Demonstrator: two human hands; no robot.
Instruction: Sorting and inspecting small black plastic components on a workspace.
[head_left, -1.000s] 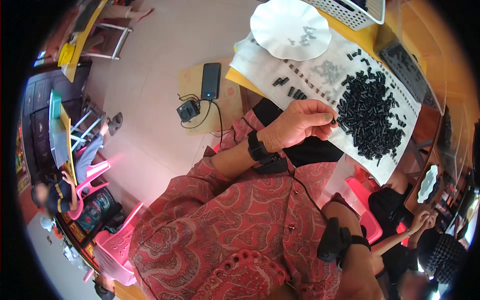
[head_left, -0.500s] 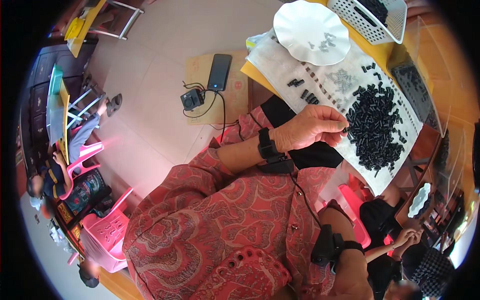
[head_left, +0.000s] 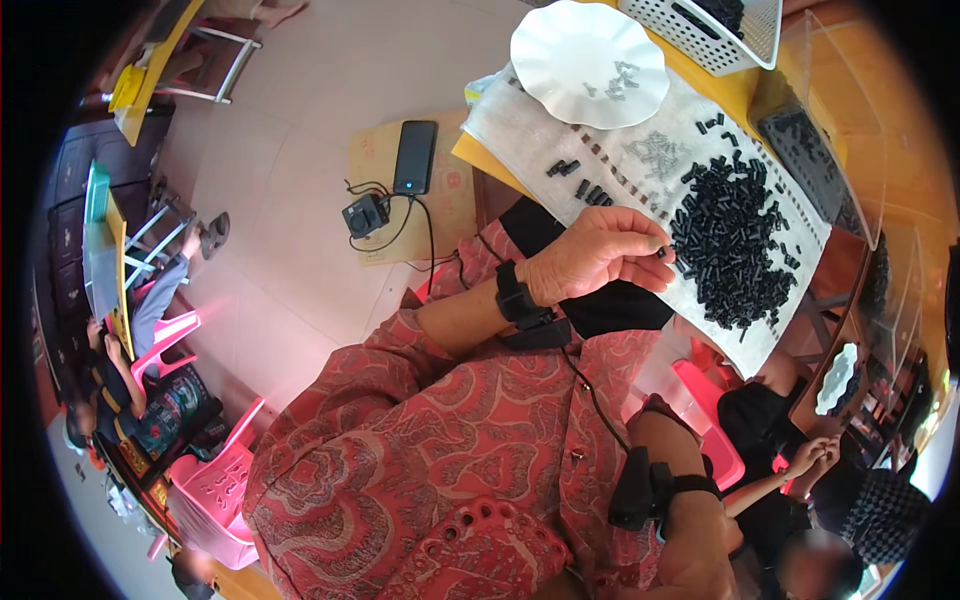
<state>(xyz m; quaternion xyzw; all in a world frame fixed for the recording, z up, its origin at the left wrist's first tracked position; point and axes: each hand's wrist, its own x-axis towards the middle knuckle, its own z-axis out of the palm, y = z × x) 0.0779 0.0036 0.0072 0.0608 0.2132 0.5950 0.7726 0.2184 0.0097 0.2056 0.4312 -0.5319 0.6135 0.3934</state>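
My left hand [head_left: 605,252] is closed in a pinch beside the near edge of a large pile of small black cylindrical pieces [head_left: 735,240]. Between thumb and forefinger it grips a small black piece [head_left: 661,252], mostly covered by the fingertips. The pile lies on a white cloth [head_left: 500,125] with a dark dashed stripe. Several black pieces [head_left: 592,192] lie apart from it near my left hand, and small clear pieces [head_left: 657,152] are heaped farther off. My right hand [head_left: 708,560] is at the lower edge, its fingers out of sight.
A white scalloped plate [head_left: 545,60] holds some clear pieces at the far end. Beyond stand a white perforated basket [head_left: 725,58] and a clear-sided bin [head_left: 800,150]. A phone [head_left: 415,157] and a small cabled device [head_left: 365,215] rest on cardboard. Other people sit nearby.
The table and its contents have shifted slightly left in the view. My left hand keeps its pinch beside the pile. My right hand has shifted slightly near the lower edge.
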